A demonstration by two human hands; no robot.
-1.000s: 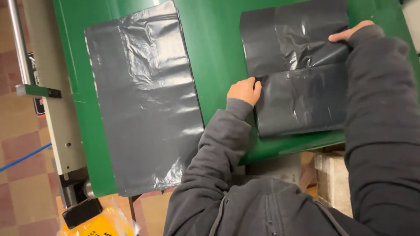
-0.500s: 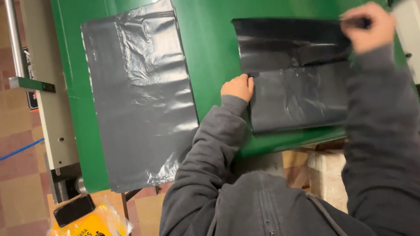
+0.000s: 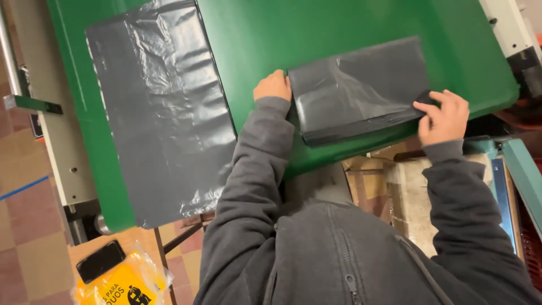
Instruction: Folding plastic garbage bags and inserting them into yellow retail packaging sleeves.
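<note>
Folded grey plastic bag [image 3: 361,90] lies flat on the green table [image 3: 254,39], near the table's front edge, one of two grey bags on it. Second one, the unfolded grey bag [image 3: 161,113], is spread out well apart toward the table's left end, its lower end hanging past the table edge. Two hands, both the person's own. Left hand [image 3: 272,86] rests with fingers curled, pressed against the folded bag's left edge; whether it pinches the plastic I cannot tell. Right hand [image 3: 446,116] sits at the folded bag's right lower corner, thumb and fingers pinching the bag's edge. Both sleeves are dark grey. Below the table's left end: one black phone [image 3: 100,260] on one yellow packet [image 3: 121,282], the packet cut off by the frame. One cardboard box [image 3: 395,181] below the table's front edge, mostly hidden by the arms. Metal machine frame [image 3: 48,101] beside the table's left end, partly cut off.
</note>
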